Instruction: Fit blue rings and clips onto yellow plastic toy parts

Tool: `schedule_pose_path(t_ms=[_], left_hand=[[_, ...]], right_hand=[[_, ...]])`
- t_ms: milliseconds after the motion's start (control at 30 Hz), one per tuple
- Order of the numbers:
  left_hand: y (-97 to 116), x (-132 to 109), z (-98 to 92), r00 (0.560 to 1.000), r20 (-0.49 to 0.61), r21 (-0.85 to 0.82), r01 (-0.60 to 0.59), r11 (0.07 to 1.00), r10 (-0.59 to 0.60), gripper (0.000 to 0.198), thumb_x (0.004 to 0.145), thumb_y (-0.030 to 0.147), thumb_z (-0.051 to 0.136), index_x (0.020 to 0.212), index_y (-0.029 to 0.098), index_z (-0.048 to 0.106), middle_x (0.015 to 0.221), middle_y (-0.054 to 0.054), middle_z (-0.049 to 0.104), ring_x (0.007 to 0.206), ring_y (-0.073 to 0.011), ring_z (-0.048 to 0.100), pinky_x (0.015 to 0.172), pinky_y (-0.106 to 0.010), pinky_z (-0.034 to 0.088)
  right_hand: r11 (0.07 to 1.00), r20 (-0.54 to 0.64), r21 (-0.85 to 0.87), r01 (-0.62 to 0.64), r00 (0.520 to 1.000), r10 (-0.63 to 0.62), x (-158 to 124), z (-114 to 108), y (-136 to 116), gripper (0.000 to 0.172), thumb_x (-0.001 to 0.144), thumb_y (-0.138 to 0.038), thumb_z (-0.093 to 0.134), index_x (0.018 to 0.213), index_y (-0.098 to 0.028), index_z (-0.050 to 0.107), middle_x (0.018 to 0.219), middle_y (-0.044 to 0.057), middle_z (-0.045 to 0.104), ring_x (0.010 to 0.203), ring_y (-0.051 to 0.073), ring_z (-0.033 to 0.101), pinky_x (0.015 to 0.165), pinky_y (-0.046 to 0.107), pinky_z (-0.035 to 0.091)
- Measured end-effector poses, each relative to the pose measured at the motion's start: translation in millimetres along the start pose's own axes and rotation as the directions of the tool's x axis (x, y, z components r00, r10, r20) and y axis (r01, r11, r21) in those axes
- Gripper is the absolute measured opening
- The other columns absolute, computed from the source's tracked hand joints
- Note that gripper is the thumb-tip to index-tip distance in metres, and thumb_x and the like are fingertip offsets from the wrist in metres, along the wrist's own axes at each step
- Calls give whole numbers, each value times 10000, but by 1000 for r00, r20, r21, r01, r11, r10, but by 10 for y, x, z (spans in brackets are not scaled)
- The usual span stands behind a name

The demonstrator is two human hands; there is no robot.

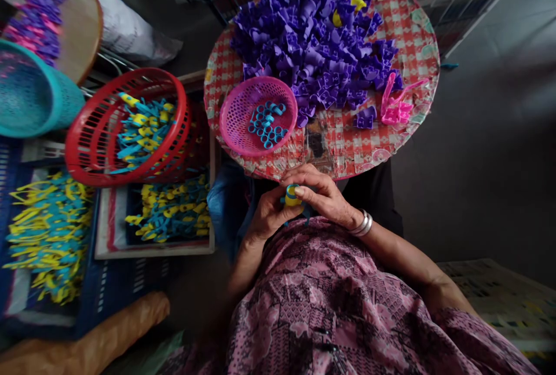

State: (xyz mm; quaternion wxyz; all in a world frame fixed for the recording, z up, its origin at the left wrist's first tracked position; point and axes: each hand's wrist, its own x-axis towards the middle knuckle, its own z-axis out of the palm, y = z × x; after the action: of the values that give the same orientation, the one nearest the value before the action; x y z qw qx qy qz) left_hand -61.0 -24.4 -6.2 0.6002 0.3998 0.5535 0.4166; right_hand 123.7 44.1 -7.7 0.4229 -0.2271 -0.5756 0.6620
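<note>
Both hands meet just below the near edge of a round table with a red checked cloth. My left hand and my right hand are closed together on a small yellow and blue plastic piece, pinched between the fingers. Silver bangles sit on my right wrist. A small pink basket with several blue rings stands on the table just above my hands. Behind it lies a big heap of purple plastic parts.
A few pink pieces lie at the table's right. On the left, a red basket, a white tray and a blue crate hold yellow and blue assembled pieces. A teal basket sits at far left.
</note>
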Motion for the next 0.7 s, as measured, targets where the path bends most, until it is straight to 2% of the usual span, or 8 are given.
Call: schedule_pose_path(t_ms=[100,267,400,533,700], left_hand=[[6,-8,8,999,-2,-4,-40,999,40,453,718,438,965,1080,197,835,922,-31,726,791,-182,620,732,-293,531],[2,-11,93,995,-95,57,-29,998,34,423,745,389,955,1108,207,835,876,-15,710,758,-172,594,688,-277,503],[61,-24,180,988,-153,69,2,998,9,390,749,388,952,1080,215,839,904,-15,725,782,-184,606,725,-288,508],[121,-24,204,996,-70,14,60,998,-59,430,757,438,940,1098,197,837,903,-15,727,798,-186,615,766,-295,500],[119,-25,167,997,-69,17,23,1000,-22,448,740,469,950,1072,190,839,905,-22,717,811,-193,609,769,-300,481]], right_hand=[[999,-6,-41,7,1000,-8,6,11,-5,503,1008,-723,625,1018,-269,840,1076,74,764,1157,259,678,1131,448,500],[997,-148,-72,-9,989,-2,-24,115,93,524,999,-752,610,1017,-273,822,1098,71,782,1147,262,682,1121,454,503],[997,-220,-71,-7,975,-9,-64,162,112,486,1013,-712,618,1003,-267,813,1059,70,786,1069,253,700,1053,441,528],[998,-254,-69,-8,967,-10,-94,149,131,315,1027,-560,689,1028,-276,826,1057,72,792,1053,258,701,1017,454,524],[996,-241,-85,4,970,-25,-107,149,195,274,1021,-528,706,1059,-287,829,1082,80,789,1066,279,694,1037,500,528]])
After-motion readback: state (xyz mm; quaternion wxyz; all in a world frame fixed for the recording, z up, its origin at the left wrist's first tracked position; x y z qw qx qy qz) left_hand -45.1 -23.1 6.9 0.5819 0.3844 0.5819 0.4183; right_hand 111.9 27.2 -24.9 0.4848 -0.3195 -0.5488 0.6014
